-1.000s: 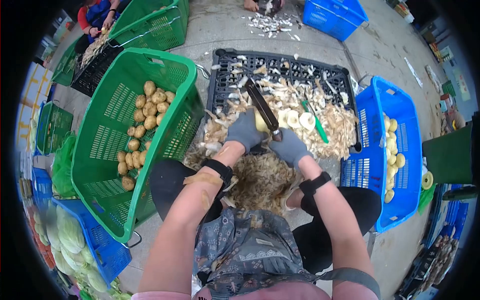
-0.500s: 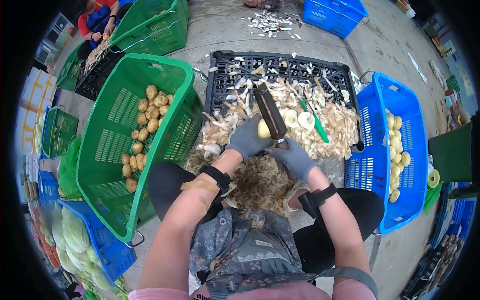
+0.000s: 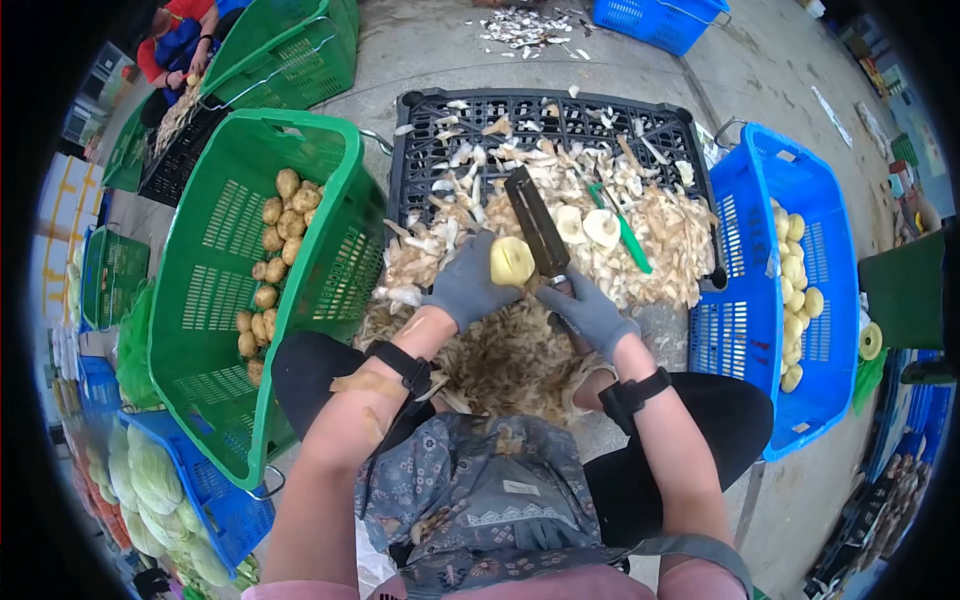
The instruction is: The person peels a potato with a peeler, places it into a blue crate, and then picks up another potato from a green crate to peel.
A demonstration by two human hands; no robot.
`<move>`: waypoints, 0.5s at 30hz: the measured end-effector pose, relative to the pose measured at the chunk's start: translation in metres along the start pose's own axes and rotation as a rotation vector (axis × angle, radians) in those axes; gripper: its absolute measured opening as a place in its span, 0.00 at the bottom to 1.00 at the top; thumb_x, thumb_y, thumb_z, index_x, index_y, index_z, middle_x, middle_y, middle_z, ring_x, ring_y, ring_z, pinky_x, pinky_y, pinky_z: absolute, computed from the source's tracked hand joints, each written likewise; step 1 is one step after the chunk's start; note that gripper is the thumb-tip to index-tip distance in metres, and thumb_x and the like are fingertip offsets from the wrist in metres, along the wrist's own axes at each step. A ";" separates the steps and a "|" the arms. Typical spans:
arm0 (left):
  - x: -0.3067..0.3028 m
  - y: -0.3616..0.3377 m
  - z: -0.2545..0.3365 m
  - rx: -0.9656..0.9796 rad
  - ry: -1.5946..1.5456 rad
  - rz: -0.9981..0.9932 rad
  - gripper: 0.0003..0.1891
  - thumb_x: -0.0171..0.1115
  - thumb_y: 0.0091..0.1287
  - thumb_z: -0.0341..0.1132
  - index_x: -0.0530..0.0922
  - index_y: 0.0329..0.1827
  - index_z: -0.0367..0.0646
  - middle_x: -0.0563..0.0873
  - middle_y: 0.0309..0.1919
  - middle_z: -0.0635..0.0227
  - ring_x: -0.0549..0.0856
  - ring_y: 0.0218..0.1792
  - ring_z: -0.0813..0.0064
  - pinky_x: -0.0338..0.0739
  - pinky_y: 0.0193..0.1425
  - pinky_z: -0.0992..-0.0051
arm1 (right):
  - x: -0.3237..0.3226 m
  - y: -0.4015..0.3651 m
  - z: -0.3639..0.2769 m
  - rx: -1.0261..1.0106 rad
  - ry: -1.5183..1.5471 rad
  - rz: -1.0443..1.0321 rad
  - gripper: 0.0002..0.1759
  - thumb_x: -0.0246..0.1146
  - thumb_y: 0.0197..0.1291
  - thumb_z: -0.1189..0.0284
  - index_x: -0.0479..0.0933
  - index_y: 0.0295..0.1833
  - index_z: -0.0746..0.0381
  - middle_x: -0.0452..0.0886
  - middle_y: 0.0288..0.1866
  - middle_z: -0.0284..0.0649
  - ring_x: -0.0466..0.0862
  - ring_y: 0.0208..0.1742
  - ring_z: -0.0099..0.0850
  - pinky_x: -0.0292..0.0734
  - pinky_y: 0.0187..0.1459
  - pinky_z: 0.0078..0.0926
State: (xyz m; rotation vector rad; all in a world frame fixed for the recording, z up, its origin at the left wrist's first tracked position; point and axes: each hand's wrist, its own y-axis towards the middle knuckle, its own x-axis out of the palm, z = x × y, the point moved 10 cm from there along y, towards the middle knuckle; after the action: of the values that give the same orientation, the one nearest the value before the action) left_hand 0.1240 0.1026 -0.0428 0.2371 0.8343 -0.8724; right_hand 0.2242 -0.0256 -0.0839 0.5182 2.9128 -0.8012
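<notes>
My left hand (image 3: pixel 470 282), in a grey glove, is closed on a peeled potato (image 3: pixel 511 261). In my right hand (image 3: pixel 587 315), also gloved, is the handle of a wide dark blade (image 3: pixel 537 222), which slants up and left just right of the potato. Both hands are over the near side of a black crate (image 3: pixel 402 165) strewn with peelings (image 3: pixel 660 240). Two pale peeled pieces (image 3: pixel 602 228) and a green-handled peeler (image 3: pixel 634 243) rest on the peelings, to the right of the blade.
On the left, a green basket (image 3: pixel 262 440) holds unpeeled potatoes (image 3: pixel 291 223). A blue basket (image 3: pixel 822 200) on the right holds peeled ones (image 3: pixel 792 270). More peelings lie between my legs. Another person (image 3: pixel 178 45) works at the upper left. Cabbages (image 3: pixel 153 470) are at the lower left.
My left hand and the potato have moved left, away from the blade, and more of the potato's cut face shows. My right hand still grips the knife. The whole view has shifted slightly.
</notes>
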 end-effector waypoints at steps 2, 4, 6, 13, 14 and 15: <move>-0.002 -0.004 0.002 -0.023 0.005 -0.007 0.39 0.76 0.39 0.44 0.67 0.54 0.41 0.77 0.46 0.53 0.77 0.48 0.55 0.72 0.51 0.64 | 0.007 -0.002 0.000 -0.023 0.063 -0.049 0.28 0.63 0.55 0.58 0.70 0.56 0.65 0.75 0.32 0.32 0.72 0.33 0.22 0.69 0.39 0.20; 0.000 -0.005 0.001 -0.043 0.007 -0.008 0.39 0.76 0.39 0.44 0.67 0.55 0.41 0.77 0.45 0.53 0.77 0.48 0.55 0.72 0.51 0.64 | 0.009 -0.007 -0.006 0.009 0.176 -0.040 0.26 0.63 0.55 0.61 0.70 0.56 0.64 0.74 0.32 0.32 0.72 0.34 0.22 0.69 0.40 0.20; -0.004 -0.007 0.000 0.029 -0.014 0.074 0.39 0.76 0.40 0.44 0.67 0.55 0.40 0.78 0.45 0.54 0.78 0.47 0.55 0.73 0.50 0.64 | 0.007 -0.006 -0.007 0.033 0.207 0.016 0.25 0.63 0.53 0.64 0.70 0.56 0.63 0.75 0.32 0.31 0.72 0.33 0.22 0.69 0.39 0.20; -0.003 -0.007 -0.003 0.058 -0.063 0.113 0.38 0.77 0.40 0.42 0.68 0.55 0.39 0.78 0.44 0.54 0.78 0.47 0.56 0.73 0.50 0.66 | 0.024 0.006 -0.011 -0.023 0.085 -0.023 0.23 0.64 0.50 0.65 0.73 0.50 0.65 0.75 0.29 0.31 0.74 0.30 0.23 0.71 0.35 0.23; -0.002 -0.006 -0.002 0.050 -0.067 0.103 0.38 0.77 0.40 0.42 0.69 0.54 0.38 0.78 0.44 0.55 0.78 0.46 0.56 0.73 0.49 0.66 | 0.024 0.007 -0.013 -0.032 0.082 -0.014 0.22 0.64 0.50 0.65 0.73 0.49 0.65 0.76 0.29 0.33 0.75 0.30 0.24 0.71 0.36 0.23; -0.003 -0.006 -0.001 0.042 -0.071 0.091 0.38 0.77 0.39 0.41 0.69 0.54 0.38 0.78 0.43 0.55 0.78 0.46 0.56 0.73 0.49 0.65 | 0.024 0.008 -0.014 -0.040 0.079 -0.005 0.22 0.64 0.50 0.65 0.74 0.48 0.66 0.77 0.30 0.34 0.75 0.31 0.25 0.71 0.37 0.24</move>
State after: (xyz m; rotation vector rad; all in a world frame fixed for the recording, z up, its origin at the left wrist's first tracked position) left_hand 0.1177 0.1010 -0.0409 0.2775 0.7339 -0.8088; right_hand 0.2048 -0.0051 -0.0789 0.5513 2.9970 -0.7373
